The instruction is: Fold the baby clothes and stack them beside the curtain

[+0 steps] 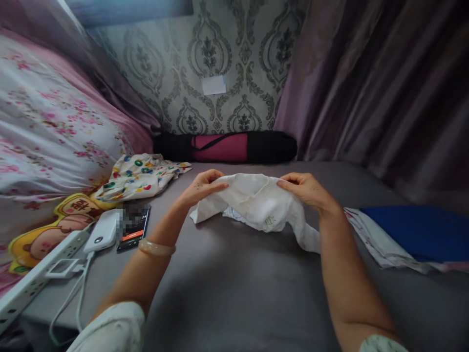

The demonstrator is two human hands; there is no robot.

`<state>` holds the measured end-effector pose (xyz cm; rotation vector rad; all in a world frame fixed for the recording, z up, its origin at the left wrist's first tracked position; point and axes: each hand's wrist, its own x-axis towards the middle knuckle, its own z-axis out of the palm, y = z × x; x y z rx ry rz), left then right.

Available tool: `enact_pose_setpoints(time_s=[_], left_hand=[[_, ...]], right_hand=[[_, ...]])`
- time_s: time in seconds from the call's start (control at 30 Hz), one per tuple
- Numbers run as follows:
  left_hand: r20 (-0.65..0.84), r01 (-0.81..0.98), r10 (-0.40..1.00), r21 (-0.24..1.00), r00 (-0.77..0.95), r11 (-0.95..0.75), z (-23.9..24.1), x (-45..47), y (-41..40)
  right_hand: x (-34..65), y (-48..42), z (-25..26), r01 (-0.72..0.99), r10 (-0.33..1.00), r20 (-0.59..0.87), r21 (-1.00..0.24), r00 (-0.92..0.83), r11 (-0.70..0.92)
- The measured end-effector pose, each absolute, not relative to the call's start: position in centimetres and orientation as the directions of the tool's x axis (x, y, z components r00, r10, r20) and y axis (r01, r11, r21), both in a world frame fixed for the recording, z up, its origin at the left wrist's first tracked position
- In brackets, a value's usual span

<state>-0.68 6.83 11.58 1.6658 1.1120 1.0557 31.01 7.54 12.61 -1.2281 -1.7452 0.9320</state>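
A small white long-sleeved top [252,200] with a green print on its chest is stretched between my two hands, above a grey sheet [227,293]. My left hand [205,186] pinches it at one shoulder, thumb on the near side. At the other shoulder my right hand [304,188] grips it in the same way. The neckline lies between them, and both sleeves hang down at the sides. A patch of pale patterned cloth shows under the lower hem; whether it belongs to the top I cannot tell.
On the left lie a patterned garment [142,176], a phone [134,229], a white power bank [103,230], a power strip [40,274] with cables and a yellow cartoon cushion [54,230]. Folded blue cloth [414,232] lies right. A black-and-pink rolled bag [223,147] lies along the wall.
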Motion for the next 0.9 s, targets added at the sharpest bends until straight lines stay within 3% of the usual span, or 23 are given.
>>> enact_pose_setpoints(time_s=[0.4, 0.73, 0.9], left_hand=[[0.484, 0.437, 0.86, 0.746, 0.161, -0.502, 12.0, 0.2, 6.6], [0.59, 0.71, 0.736, 0.359, 0.33, -0.606, 14.0, 0.6, 5.5], [0.564, 0.703, 0.756, 0.387, 0.331, -0.597, 15.3, 0.2, 5.1]], right_hand=[[31.6, 5.0, 14.4, 0.335, 0.94, 0.23, -0.891, -0.253, 0.308], [32.2, 4.5, 15.3, 0.356, 0.94, 0.202, -0.887, -0.274, 0.295], [32.7, 4.7, 16.0, 0.356, 0.932, 0.214, -0.88, -0.291, 0.313]])
